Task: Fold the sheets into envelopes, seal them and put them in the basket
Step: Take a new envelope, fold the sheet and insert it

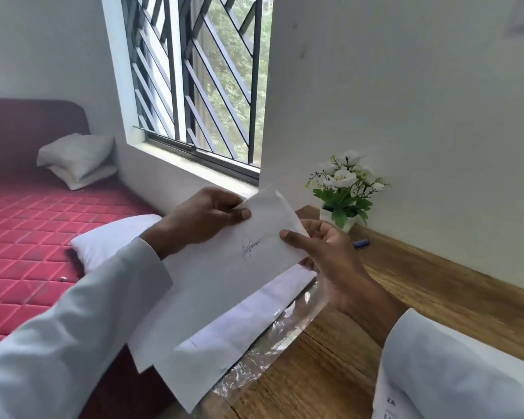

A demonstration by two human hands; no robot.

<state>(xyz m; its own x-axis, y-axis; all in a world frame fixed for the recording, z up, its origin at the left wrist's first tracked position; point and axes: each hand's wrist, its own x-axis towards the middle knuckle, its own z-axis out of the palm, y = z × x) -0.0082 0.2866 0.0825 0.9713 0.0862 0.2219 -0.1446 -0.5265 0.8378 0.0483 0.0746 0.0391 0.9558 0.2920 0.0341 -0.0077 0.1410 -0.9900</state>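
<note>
head view: the left hand (pixel 206 220) pinches the far upper edge of a white sheet (pixel 224 267), the right hand (pixel 321 249) grips its right edge, holding it above more sheets (pixel 224 337) on clear plastic (pixel 285 328) at the wooden table (pixel 421 297) edge; a flower pot (pixel 342 189) stands beyond.

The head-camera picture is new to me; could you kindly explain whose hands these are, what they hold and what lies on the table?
There is no machine here: a camera worn on a person's head looks forward and down at their own two bare hands. The left hand and the right hand pinch a folded white sheet with a pen scribble on it, held above the wooden table. Below it lie more white sheets on a clear plastic wrap. A small flower pot and a blue pen sit by the wall. A red mattress with pillows is to the left. No basket is visible.
</note>
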